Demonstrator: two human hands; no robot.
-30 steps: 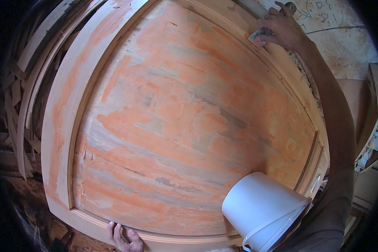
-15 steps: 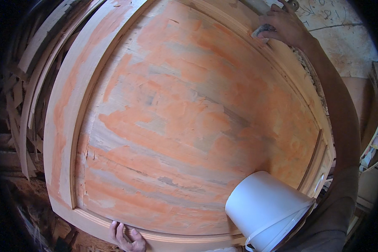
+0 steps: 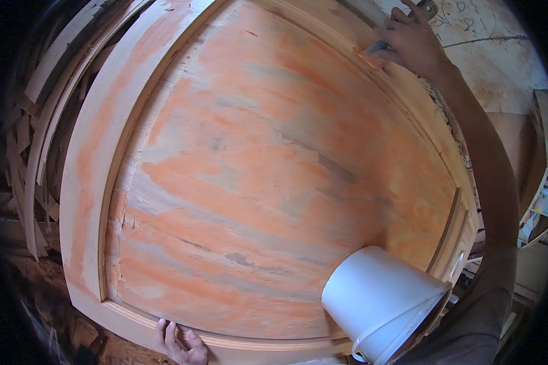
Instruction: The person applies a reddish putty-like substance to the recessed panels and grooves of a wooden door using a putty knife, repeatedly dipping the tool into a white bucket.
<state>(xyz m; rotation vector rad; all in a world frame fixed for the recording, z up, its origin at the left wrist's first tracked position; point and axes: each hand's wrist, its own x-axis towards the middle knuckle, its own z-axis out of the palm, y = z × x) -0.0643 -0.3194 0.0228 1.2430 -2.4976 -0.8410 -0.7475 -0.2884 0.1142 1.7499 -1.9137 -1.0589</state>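
Observation:
A pale wooden door (image 3: 274, 152) with a raised frame lies before me, its panel smeared with orange filler. At the far right, my right hand (image 3: 411, 45) is closed round a putty knife (image 3: 431, 8); the handle's end sticks out past the fingers. Its greyish blade side touches the frame's far right rail, with a dab of orange filler by it. My left hand (image 3: 181, 347) holds the door's near edge, fingers bent over the moulding and thumb hidden. A white plastic bucket (image 3: 377, 295) with a handle lies tilted at the near right; its inside is not visible.
Broken boards and wood strips (image 3: 33, 170) are heaped left of the door. Beyond my right arm is a pale, marked board (image 3: 490, 67). More timber pieces (image 3: 545, 121) stand at the right rim. Wood dust and scraps (image 3: 49, 286) cover the ground at the lower left.
My right hand and the putty knife have shifted slightly along the far right rail, where orange filler now shows. The left hand keeps its place on the edge. The whole view has drifted slightly.

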